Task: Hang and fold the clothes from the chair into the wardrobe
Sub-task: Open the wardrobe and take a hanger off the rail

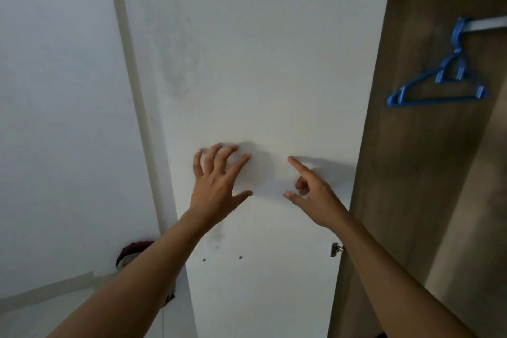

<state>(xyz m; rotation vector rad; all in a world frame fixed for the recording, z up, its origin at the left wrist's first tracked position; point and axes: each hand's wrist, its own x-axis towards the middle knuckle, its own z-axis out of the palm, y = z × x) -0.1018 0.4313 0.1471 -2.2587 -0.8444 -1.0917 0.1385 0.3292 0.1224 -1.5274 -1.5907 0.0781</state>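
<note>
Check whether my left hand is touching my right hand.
Apart. The head view shows a strip of bare white door between the left hand and the right hand; their thumbs do not meet.

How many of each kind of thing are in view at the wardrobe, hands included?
Hands: 2, left hand and right hand
Door: 1
Rail: 1
Hinge: 1
Hangers: at least 2, blue, overlapping
Total: at least 7
</note>
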